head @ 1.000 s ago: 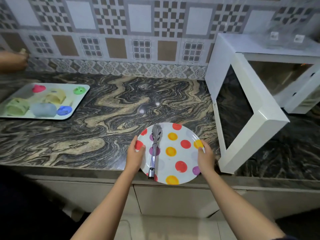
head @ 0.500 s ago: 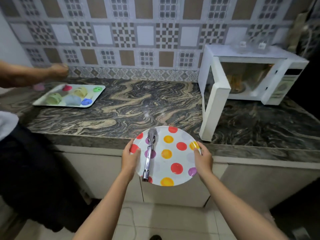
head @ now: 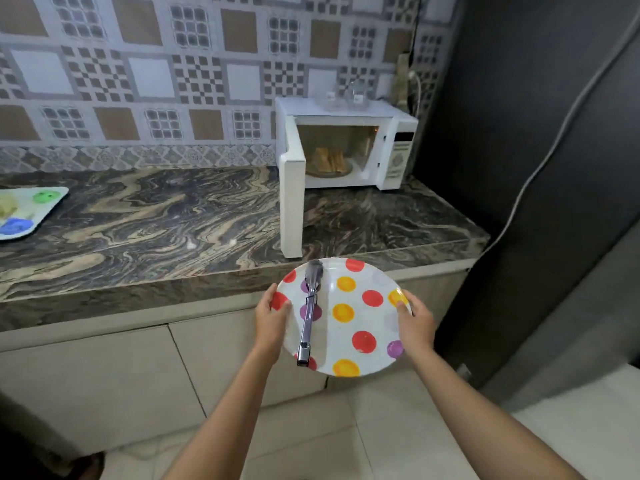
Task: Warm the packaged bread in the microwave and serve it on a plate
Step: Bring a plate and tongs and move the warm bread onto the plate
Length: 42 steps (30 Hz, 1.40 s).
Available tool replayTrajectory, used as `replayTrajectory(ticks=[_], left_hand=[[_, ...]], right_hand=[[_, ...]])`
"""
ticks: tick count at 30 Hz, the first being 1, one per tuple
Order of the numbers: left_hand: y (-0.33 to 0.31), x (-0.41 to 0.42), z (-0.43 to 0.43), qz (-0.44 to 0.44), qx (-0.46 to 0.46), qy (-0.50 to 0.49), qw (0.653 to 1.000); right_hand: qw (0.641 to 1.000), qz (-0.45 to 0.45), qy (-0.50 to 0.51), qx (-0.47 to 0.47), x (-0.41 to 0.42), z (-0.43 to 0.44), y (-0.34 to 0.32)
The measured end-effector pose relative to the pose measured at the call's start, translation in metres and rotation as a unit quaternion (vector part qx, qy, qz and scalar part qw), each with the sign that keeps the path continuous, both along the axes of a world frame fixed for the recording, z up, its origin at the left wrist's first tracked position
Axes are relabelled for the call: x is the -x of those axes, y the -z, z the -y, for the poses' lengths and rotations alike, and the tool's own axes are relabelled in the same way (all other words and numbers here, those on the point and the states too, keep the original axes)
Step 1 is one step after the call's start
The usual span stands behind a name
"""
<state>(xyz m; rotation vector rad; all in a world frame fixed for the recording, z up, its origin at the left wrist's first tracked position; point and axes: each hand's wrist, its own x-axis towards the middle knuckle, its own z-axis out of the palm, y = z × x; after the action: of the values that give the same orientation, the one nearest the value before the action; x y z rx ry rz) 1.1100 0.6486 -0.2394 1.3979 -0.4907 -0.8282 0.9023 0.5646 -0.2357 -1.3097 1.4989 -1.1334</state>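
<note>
I hold a white plate (head: 367,317) with coloured dots in the air, in front of the counter's edge. My left hand (head: 273,318) grips its left rim and my right hand (head: 415,322) grips its right rim. Metal tongs (head: 309,311) lie lengthwise on the plate's left half. At the back right of the counter stands a white microwave (head: 398,147) with its door (head: 292,199) swung wide open toward me. Inside it, brown bread slices (head: 330,160) sit on the turntable.
A dark marble counter (head: 156,220) runs left to right above beige cabinet fronts (head: 104,375). A pale tray (head: 52,202) with coloured cups sits at its far left edge. A dark wall panel (head: 536,168) with a grey cable rises on the right.
The plate with the tongs has come off the counter and back toward me. I have stepped back and turned right, so the microwave now sits farther off and its inside shows.
</note>
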Motion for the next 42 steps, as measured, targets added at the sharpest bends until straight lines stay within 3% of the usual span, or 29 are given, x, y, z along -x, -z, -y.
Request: replayTrajectory(ticks=[4, 12, 20, 24, 32, 42], left_hand=[[-0.002, 0.041, 0.04, 0.009, -0.013, 0.046, 0.999], [-0.002, 0.084, 0.145, 0.052, -0.036, 0.095, 0.993], [-0.001, 0.068, 0.287, 0.094, -0.046, 0.05, 0.993], [0.001, 0.042, 0.344, 0.155, -0.042, 0.043, 0.986], [0.016, 0.005, 0.405, 0.276, -0.156, -0.005, 0.948], [0.046, -0.015, 0.448, 0.347, -0.262, -0.065, 0.898]], right_hand=[[0.998, -0.029, 0.05, 0.0, 0.048, 0.021, -0.002], [0.995, -0.006, 0.095, -0.01, 0.094, 0.111, -0.001], [0.996, -0.045, 0.069, -0.03, 0.068, 0.266, 0.001], [0.995, -0.066, 0.061, -0.044, 0.04, 0.331, 0.009], [0.983, -0.174, -0.049, -0.041, -0.01, 0.429, 0.021], [0.926, -0.317, -0.205, -0.026, -0.046, 0.513, 0.041]])
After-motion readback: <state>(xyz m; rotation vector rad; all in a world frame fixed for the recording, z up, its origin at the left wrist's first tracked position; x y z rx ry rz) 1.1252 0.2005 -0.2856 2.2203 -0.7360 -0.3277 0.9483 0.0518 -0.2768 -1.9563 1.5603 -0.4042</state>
